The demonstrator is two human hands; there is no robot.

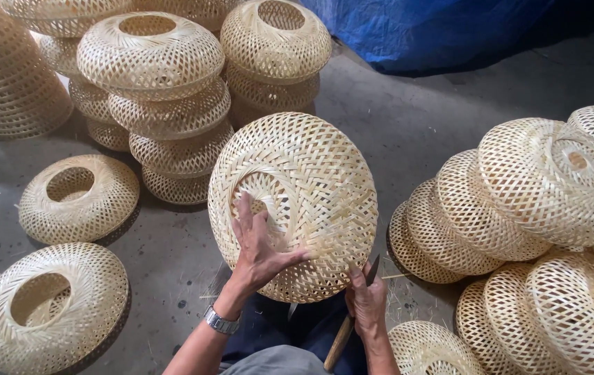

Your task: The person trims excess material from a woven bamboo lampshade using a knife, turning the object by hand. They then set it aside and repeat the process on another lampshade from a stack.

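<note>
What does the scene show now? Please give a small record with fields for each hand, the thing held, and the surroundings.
Left hand: left hand spread flat on the woven bamboo shade, fingers at its central opening
Right hand: right hand at the shade's lower edge, gripping a knife with a wooden handle
Shade: tilted on edge, above the person's lap
Wrist: metal watch on the left
Surroundings: stacks of similar shades behind, more leaning at right, grey floor, blue tarp
</note>
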